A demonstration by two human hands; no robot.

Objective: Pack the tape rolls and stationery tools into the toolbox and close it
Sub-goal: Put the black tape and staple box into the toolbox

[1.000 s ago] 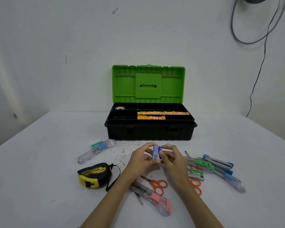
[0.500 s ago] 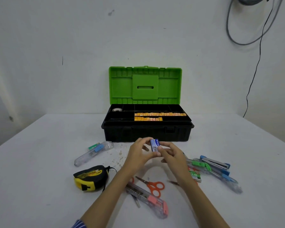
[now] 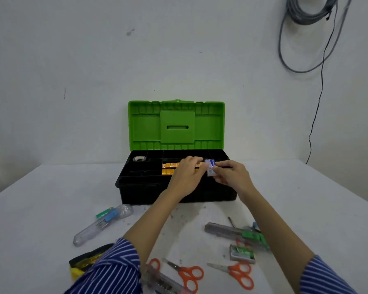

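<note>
Soft, even light, faint shadows, wide-angle bending at the edges.

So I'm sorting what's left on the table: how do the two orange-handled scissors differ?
The left scissors lie nearer the left sleeve, their blades pointing up-left; the right scissors lie just below the green staple box, their blades pointing left, almost level. The left pair's blades look darker. Both have orange handles, look closed, and lie flat on the table, unpacked.

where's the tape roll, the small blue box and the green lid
tape roll [image 3: 139, 158], head view, its top face
small blue box [image 3: 210, 166], head view, its front face
green lid [image 3: 145, 126], head view, inner left panel
</note>
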